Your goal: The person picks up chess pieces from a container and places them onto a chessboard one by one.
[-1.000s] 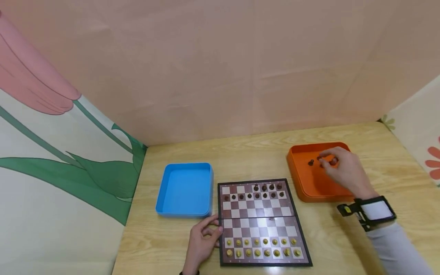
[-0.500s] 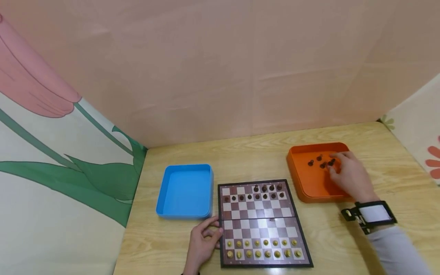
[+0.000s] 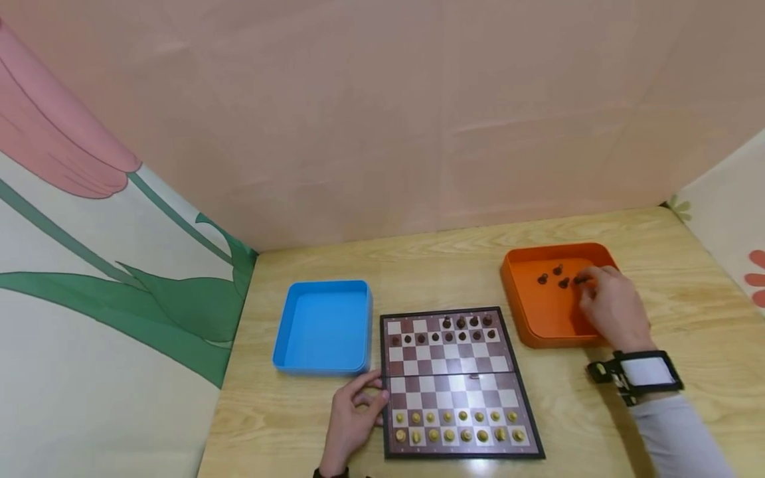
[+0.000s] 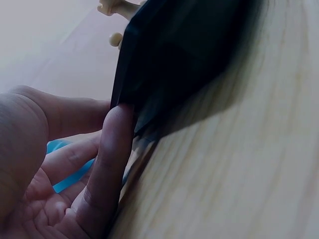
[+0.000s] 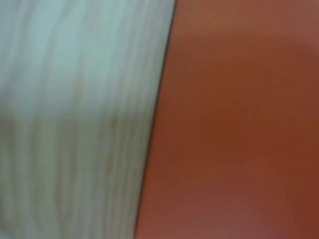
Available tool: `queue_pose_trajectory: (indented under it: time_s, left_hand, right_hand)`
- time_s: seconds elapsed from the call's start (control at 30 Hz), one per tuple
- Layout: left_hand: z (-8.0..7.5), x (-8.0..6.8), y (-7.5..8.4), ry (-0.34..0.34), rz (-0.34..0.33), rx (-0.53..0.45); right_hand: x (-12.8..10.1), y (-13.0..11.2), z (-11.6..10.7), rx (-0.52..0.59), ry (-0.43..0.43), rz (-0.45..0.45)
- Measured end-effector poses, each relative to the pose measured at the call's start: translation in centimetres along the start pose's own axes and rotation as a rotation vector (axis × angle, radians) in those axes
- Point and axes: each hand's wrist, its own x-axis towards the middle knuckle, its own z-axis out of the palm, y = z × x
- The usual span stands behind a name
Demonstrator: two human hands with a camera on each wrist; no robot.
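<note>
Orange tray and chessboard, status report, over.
Right hand in orange tray, fingers at dark pieces; grip unclear. Left hand touching chessboard edge. Nothing in the way.

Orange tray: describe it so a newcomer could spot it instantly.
On the wooden table, look right of the chessboard. The orange tray sits there under the right hand, holding a few dark chess pieces; the blue tray opposite holds none.

Empty-looking blue tray [image 3: 323, 325] on the wooden table [image 3: 430, 279], floral backdrop [image 3: 89, 252] behind.
</note>
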Motion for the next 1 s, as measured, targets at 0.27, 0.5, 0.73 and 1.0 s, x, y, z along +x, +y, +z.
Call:
queue_pose_trajectory:
  time_s: [0.27, 0.5, 0.73, 1.0]
  left_hand:
    - [-0.1, 0.0, -0.1, 0.006, 0.007, 0.016]
    - [0.0, 0.1, -0.1, 0.001, 0.009, 0.010]
    - [0.2, 0.3, 0.2, 0.001, 0.040, -0.004]
    - [0.2, 0.1, 0.1, 0.006, 0.042, -0.027]
  right_hand:
    - [0.0, -0.2, 0.0, 0.006, 0.002, 0.023]
    - [0.1, -0.2, -0.2, 0.003, 0.065, -0.004]
    - [0.3, -0.9, -0.7, -0.028, 0.121, -0.065]
    - [0.5, -3.8, -1.5, -0.033, 0.128, -0.129]
